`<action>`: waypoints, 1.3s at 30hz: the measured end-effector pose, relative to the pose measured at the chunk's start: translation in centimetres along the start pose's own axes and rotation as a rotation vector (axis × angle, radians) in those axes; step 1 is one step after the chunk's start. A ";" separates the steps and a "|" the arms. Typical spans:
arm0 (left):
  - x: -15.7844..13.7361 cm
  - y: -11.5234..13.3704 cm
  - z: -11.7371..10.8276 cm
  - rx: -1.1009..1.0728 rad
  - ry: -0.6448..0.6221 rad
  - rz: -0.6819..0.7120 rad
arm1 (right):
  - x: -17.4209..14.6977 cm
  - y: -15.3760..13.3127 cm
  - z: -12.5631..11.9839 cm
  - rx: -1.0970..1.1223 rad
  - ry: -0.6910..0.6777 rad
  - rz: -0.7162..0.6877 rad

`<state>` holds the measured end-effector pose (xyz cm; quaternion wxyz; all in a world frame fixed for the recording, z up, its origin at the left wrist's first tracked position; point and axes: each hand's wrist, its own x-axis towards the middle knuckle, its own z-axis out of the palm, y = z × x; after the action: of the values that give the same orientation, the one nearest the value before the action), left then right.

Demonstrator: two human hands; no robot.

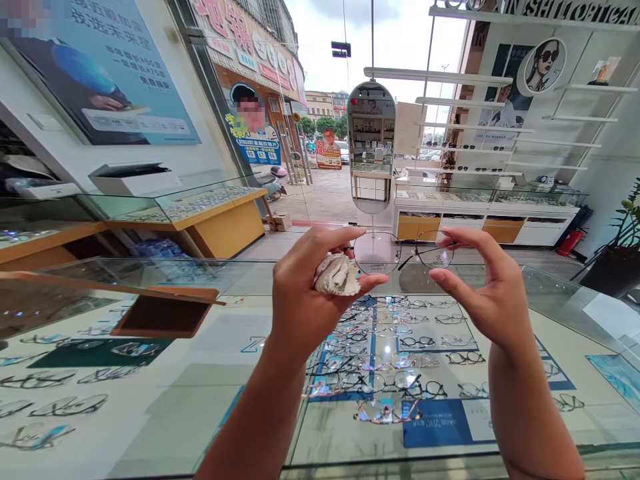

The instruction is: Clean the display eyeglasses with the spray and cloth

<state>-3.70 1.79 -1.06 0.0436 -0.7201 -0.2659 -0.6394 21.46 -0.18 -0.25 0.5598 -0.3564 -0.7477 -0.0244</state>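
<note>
A pair of thin round-rimmed eyeglasses [377,253] is held up level over the glass display counter. My left hand [313,287] grips the eyeglasses at their left rim, index finger above and thumb below. A crumpled whitish cloth or tissue [338,275] is tucked in that same palm. With thumb and index finger, my right hand [493,280] spans the right rim from top to bottom. One dark temple arm shows behind the lenses. Below both hands, rows of eyeglass frames [417,341] lie inside the counter.
The counter's glass top [200,393] spreads beneath my forearms. A brown tray [165,312] lies at the left, near more eyeglass frames. Ahead stand an oval mirror [371,147] and a white display cabinet [463,223]. A potted plant [617,247] is at the far right.
</note>
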 end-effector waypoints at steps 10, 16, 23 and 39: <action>0.1 0.2 0.3 0.057 0.018 0.060 | 0.1 0.2 0.2 -0.014 -0.026 0.020; 0.0 -0.1 0.3 0.052 0.008 0.025 | 0.1 0.1 0.3 -0.042 -0.026 0.008; 0.2 -0.9 -0.3 0.031 -0.115 -0.115 | 0.3 -0.6 0.4 -0.078 0.046 -0.070; 0.3 -1.2 -0.5 -0.014 -0.188 -0.168 | 0.1 -1.0 0.6 -0.124 0.096 -0.099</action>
<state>-4.64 2.72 -1.06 -0.0402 -0.7524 -0.3239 -0.5722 20.40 -0.59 -0.02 0.5699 -0.3514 -0.7338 -0.1155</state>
